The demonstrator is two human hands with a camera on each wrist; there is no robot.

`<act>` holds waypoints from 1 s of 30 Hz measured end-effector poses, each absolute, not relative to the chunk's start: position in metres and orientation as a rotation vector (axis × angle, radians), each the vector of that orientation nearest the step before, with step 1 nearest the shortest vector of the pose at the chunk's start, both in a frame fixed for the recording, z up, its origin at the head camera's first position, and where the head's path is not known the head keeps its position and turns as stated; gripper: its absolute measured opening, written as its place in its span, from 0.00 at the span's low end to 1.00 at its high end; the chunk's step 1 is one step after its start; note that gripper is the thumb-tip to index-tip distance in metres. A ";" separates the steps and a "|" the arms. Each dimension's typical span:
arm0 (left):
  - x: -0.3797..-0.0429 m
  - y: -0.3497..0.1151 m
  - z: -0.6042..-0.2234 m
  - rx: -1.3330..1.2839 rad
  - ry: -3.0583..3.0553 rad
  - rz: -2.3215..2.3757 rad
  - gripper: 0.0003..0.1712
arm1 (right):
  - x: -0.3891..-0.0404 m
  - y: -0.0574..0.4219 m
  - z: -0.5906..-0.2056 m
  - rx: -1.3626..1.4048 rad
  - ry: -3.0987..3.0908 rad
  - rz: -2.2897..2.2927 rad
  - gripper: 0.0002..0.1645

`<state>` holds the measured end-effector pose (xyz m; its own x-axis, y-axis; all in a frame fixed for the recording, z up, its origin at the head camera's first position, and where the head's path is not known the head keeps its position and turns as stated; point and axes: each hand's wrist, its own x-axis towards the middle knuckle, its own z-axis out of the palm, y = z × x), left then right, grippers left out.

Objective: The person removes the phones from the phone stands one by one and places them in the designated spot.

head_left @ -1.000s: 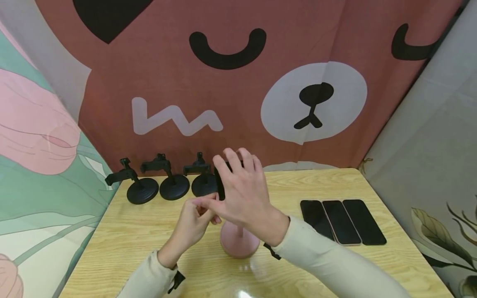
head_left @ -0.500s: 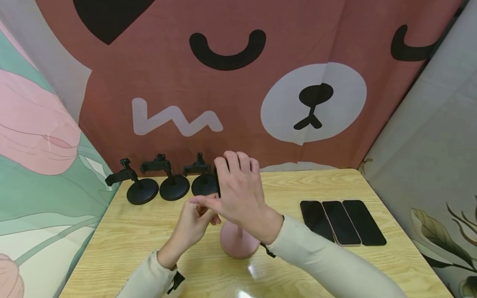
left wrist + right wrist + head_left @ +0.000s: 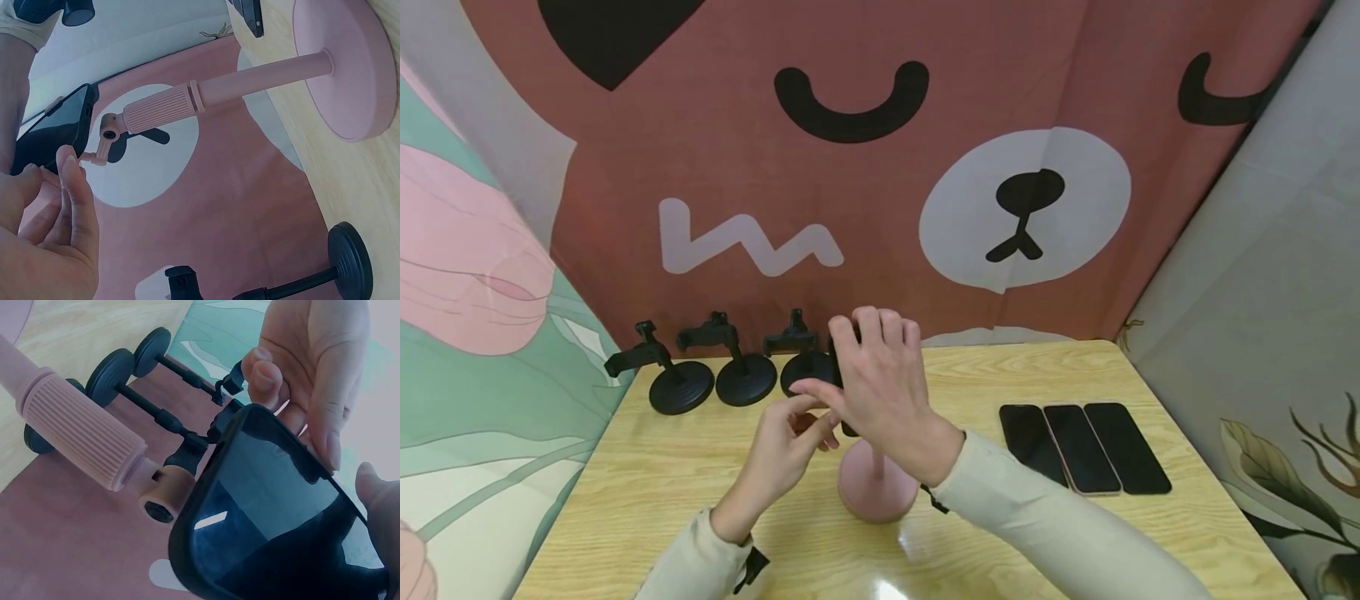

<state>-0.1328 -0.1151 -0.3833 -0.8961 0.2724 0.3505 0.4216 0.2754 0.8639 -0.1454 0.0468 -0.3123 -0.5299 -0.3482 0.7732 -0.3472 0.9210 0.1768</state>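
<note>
A pink phone stand (image 3: 880,487) stands upright on the table, its ribbed neck (image 3: 159,107) ending in a swivel joint (image 3: 165,497). At the top a black smartphone (image 3: 269,512) lies against its head. My right hand (image 3: 883,375) grips the phone from above, fingers bent over its far edge and thumb reaching left. My left hand (image 3: 786,446) is at the phone's left edge, thumb and fingers pinching there, seemingly on the stand's clamp. The fingers hide most of that clamp. In the left wrist view, the left hand (image 3: 56,231) is just beside a thin pink arm (image 3: 94,159).
Three black phone stands (image 3: 747,379) line the back left of the table. Three dark phones (image 3: 1082,448) lie side by side at the right. A fabric backdrop with a bear face (image 3: 1026,208) hangs behind the wooden table (image 3: 985,542).
My right hand's spread fingers have drawn together over the phone, and its thumb has lifted slightly. The phone's lower corner now shows below that thumb. My left hand stays almost in place.
</note>
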 end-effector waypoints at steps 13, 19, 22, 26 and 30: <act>-0.129 -0.112 -0.379 -0.584 -2.331 -1.793 0.14 | -0.147 0.045 -0.312 0.470 -2.181 -0.048 0.43; -0.132 -0.111 -0.377 -0.569 -2.363 -1.853 0.15 | -0.147 0.044 -0.311 0.467 -2.196 -0.045 0.41; -0.135 -0.110 -0.377 -0.580 -2.368 -1.878 0.16 | -0.147 0.044 -0.310 0.473 -2.207 -0.030 0.37; -0.136 -0.109 -0.376 -0.610 -2.359 -1.888 0.15 | -0.147 0.045 -0.307 0.476 -2.223 -0.006 0.30; -0.137 -0.109 -0.376 -0.621 -2.337 -1.901 0.13 | -0.148 0.045 -0.305 0.483 -2.237 0.026 0.27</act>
